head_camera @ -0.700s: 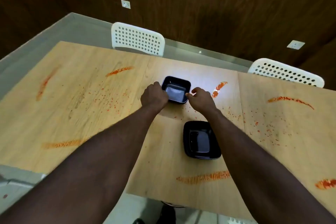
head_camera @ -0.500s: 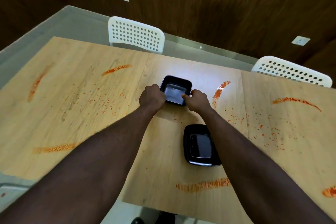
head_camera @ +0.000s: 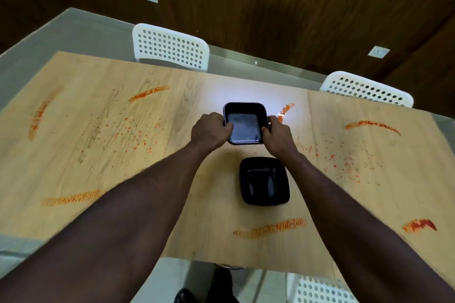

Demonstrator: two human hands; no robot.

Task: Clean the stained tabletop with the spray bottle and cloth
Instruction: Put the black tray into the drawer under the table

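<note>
– Well, what takes up most of the view?
– Mostly the pale wooden desk [head_camera: 123, 167], spread right across the middle; two white perforated chairs stand at its far edge, the left chair [head_camera: 170, 47] and the right chair [head_camera: 364, 90], and a third chair [head_camera: 317, 289] shows at the near edge
– And what is on the desk?
– Two black dishes near the centre; the far dish [head_camera: 245, 120] lies just beyond the near dish [head_camera: 264, 181], not touching it
– The hands?
– Both are grasping the far dish; the left hand [head_camera: 210, 131] has its fingers curled round the left rim and the right hand [head_camera: 277, 136] grips the right rim; whether the dish is lifted or rests on the wood I cannot tell
– Where are the stains?
– On both sides of the dishes; a long orange streak [head_camera: 270, 227] runs near the front edge, a curved streak [head_camera: 371, 125] lies far right, a short streak [head_camera: 149, 93] far left; fine red speckles [head_camera: 133, 133] scatter left of the hands
</note>
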